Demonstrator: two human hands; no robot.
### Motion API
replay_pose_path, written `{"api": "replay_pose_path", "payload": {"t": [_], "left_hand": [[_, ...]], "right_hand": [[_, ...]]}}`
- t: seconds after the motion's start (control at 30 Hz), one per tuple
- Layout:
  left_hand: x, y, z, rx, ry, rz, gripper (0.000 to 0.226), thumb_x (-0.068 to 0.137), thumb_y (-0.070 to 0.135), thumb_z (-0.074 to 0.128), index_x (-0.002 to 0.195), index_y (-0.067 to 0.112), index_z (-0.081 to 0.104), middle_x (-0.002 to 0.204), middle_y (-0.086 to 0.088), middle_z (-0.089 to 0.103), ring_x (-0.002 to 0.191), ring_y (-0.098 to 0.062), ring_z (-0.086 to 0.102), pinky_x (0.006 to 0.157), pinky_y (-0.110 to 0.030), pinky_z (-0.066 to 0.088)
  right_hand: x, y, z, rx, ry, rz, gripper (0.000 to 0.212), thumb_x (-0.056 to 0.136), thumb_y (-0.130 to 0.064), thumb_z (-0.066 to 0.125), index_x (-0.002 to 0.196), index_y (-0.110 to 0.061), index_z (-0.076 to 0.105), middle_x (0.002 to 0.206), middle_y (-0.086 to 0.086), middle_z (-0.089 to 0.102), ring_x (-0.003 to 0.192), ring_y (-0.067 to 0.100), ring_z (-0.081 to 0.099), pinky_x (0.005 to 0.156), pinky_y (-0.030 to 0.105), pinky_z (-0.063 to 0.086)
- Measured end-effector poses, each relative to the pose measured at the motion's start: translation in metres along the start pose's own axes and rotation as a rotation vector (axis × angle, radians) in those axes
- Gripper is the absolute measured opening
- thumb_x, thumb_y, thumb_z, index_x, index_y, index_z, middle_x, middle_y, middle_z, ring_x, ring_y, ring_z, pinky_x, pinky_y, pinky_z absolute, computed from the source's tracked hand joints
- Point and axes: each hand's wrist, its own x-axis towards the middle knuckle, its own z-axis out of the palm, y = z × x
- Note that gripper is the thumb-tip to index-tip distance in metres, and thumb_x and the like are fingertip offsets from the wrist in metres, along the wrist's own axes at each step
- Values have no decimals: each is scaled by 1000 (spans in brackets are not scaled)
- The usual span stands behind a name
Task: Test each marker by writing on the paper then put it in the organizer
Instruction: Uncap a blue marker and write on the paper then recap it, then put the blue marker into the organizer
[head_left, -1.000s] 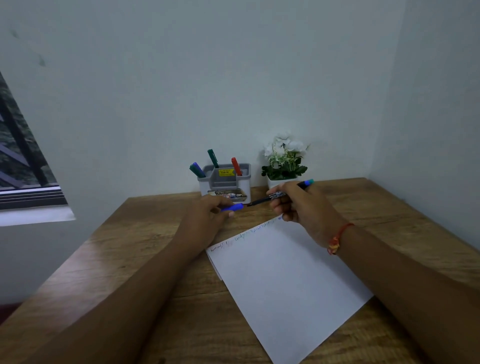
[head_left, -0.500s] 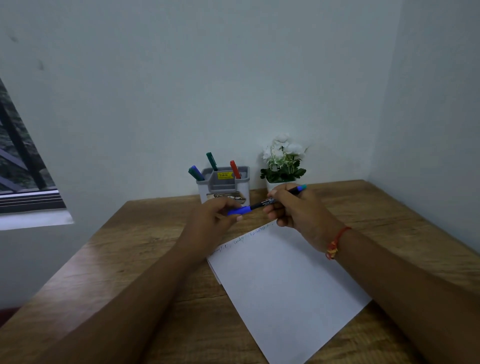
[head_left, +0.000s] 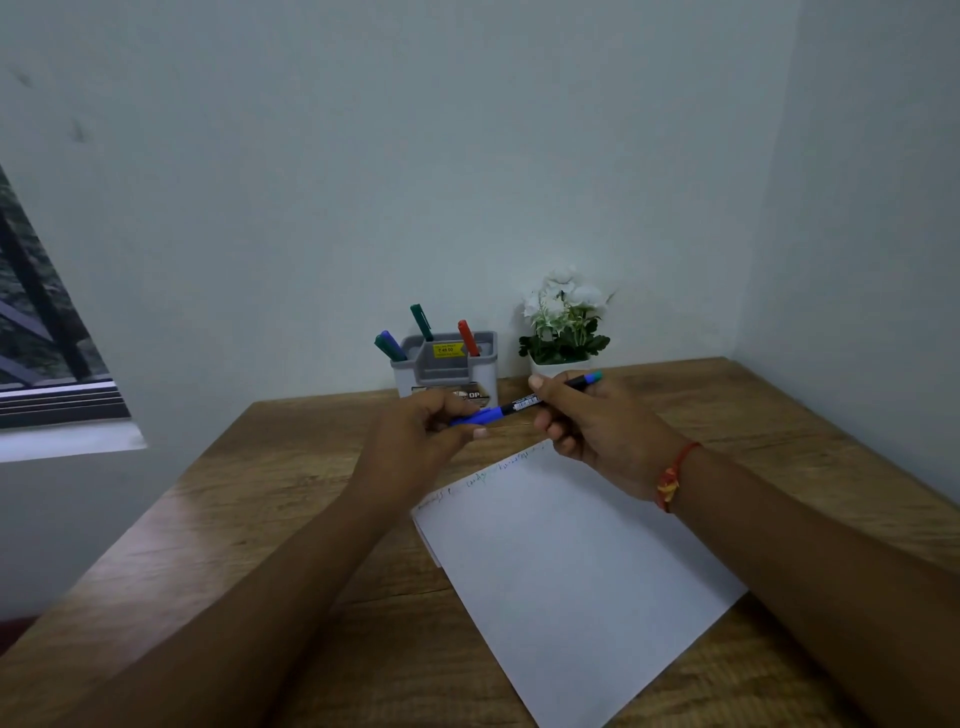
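Compared with a second ago, the hands have drawn together: the glossy blue cap, then just short of the tip, now covers the writing end of the slim black marker with a teal tail. The left hand pinches that cap. The right hand is curled around the barrel. The marker lies nearly level in the air above the far edge of the smooth white paper sheet, near the boxy grey plastic organizer at the far wall. The organizer, unmoved, holds a green marker, a red marker and a leaning dark pair. Faint scribbles line the paper's far edge. The grained wooden surface also carries a white-flowered potted plant right of the organizer.
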Motion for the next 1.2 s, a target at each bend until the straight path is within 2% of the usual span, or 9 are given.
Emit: {"api": "replay_pose_path", "payload": {"t": [0.2,0.33,0.4,0.5,0.57,0.63,0.83,0.97,1.2], "left_hand": [[0,-1,-2,-92,-7,-58,22,75,13,79,89,29,70,89,3,70,81,-18,66,75,-29,56],[0,0,2,-104,13,-70,21,75,16,78,86,31,69,87,4,68,77,-10,61,67,-15,51],[1,2,1,-110,80,-64,19,77,20,76,89,33,70,88,6,69,80,-8,59,66,-16,49],[4,9,-3,-91,237,9,18,83,23,71,100,30,71,94,10,69,88,-5,60,72,-17,49],[10,14,-8,-82,358,70,20,88,22,67,107,26,70,97,9,68,89,-3,61,71,-12,49],[18,19,-12,-56,451,129,20,91,20,64,110,21,67,99,8,67,89,-2,61,70,-6,47],[59,35,-16,-28,538,201,24,89,15,65,110,14,55,96,6,63,83,0,62,72,-9,51],[89,40,-10,37,517,233,21,89,13,66,105,11,53,89,5,61,77,2,60,69,-3,47],[120,22,15,147,433,208,11,88,15,66,96,13,59,86,-1,66,77,-13,63,66,-13,47]], "right_hand": [[2,1,-2,-25,-76,-7,23,95,-24,68,73,-16,69,69,6,69,54,8,57,47,17,47],[1,2,0,89,-35,79,18,95,-25,68,86,-10,69,72,6,73,56,7,62,47,17,50],[3,4,-1,81,34,93,26,95,-35,66,91,-10,70,76,7,75,62,8,66,51,18,53],[9,9,-11,-243,188,10,46,99,-50,54,95,-6,69,76,4,76,62,9,69,56,24,54],[14,14,-23,-600,231,-111,54,101,-52,48,85,-6,71,67,0,74,62,10,69,64,28,52],[17,16,-32,-814,252,-156,53,101,-50,49,77,-9,71,63,-4,69,64,9,66,68,27,48],[24,19,-46,-932,294,-173,41,98,-48,57,76,-16,71,76,-1,73,72,14,67,75,35,56],[26,21,-47,-962,296,-174,40,96,-49,58,74,-18,71,76,0,73,71,15,67,72,37,56],[26,20,-45,-1018,287,-167,43,95,-50,59,70,-16,70,72,4,71,67,19,66,66,36,54]]}}
